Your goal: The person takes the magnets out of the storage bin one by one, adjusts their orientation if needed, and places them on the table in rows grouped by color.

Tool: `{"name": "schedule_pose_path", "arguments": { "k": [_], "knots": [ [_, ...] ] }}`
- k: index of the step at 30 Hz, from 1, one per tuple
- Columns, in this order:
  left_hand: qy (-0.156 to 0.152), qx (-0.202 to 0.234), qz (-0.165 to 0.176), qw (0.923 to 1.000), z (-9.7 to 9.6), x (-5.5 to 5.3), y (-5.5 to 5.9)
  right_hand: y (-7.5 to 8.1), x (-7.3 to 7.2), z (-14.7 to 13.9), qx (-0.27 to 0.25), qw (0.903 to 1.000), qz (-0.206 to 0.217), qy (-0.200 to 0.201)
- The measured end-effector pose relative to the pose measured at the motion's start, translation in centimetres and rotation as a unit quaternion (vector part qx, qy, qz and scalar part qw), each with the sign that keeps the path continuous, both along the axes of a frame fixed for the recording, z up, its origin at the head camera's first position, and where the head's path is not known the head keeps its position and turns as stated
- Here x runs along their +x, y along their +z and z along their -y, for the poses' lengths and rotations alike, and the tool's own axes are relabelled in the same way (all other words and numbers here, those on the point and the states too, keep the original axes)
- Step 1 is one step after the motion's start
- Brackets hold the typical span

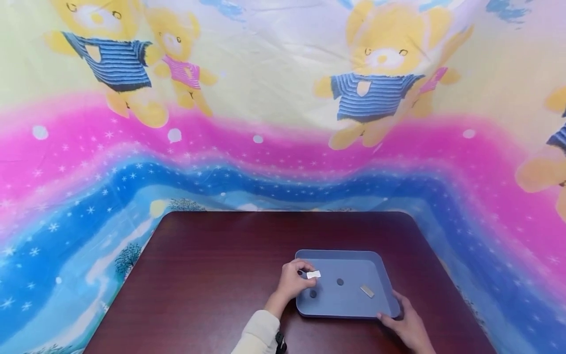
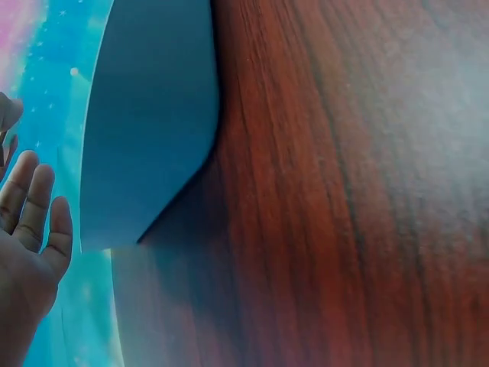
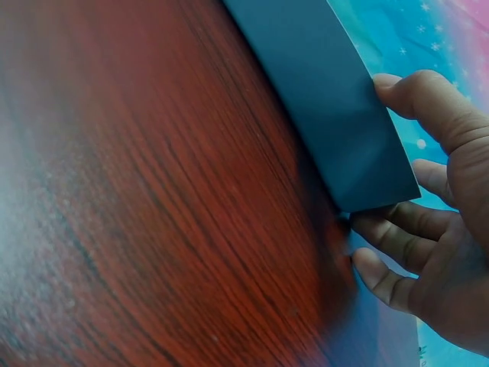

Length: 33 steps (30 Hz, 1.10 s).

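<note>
1. Head view: no text, label, brand, number or sign is showing legibly.
2. Left wrist view: no lettering or numeral is appearing in readable form.
3. Right wrist view: likewise, no readable marking is presenting itself.

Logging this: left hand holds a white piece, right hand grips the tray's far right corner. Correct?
No: in the head view the right hand grips the tray at its near, not far, right corner. The left hand holds the white piece.
</note>
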<state>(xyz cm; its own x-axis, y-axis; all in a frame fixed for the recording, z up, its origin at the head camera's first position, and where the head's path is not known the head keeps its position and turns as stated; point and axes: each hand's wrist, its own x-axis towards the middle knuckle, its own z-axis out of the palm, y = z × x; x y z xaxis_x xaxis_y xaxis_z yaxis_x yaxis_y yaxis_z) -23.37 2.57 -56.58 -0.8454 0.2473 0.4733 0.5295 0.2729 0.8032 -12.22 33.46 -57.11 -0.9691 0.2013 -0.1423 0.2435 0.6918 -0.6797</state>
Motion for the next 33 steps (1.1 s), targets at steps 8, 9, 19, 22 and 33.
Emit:
{"name": "schedule_pose_path", "arguments": {
  "k": [8, 9, 19, 22, 33],
  "knots": [
    [0.020, 0.031, -0.036, 0.9987, 1.6, -0.2, 0.2, 0.0, -0.3, -0.3, 0.005, 0.9998, -0.017, -0.007],
    [0.024, 0.033, -0.027, 0.9988, 1.9, -0.3, 0.3, 0.0, -0.3, -0.3, 0.005, 0.9998, -0.019, -0.007],
    [0.068, -0.012, -0.007, 0.9976, 5.7, -1.7, -0.7, 0.2, 0.0, 0.0, -0.005, 0.9998, -0.016, -0.014],
    [0.078, -0.034, -0.003, 0.9963, 6.6, -2.1, -1.0, 0.2, -0.1, 0.0, -0.002, 0.9998, -0.014, -0.015],
    [0.096, -0.083, 0.036, 0.9913, 8.3, -3.4, -1.7, 0.4, 0.1, 0.5, -0.002, 0.9999, -0.010, -0.010]
  ]
}}
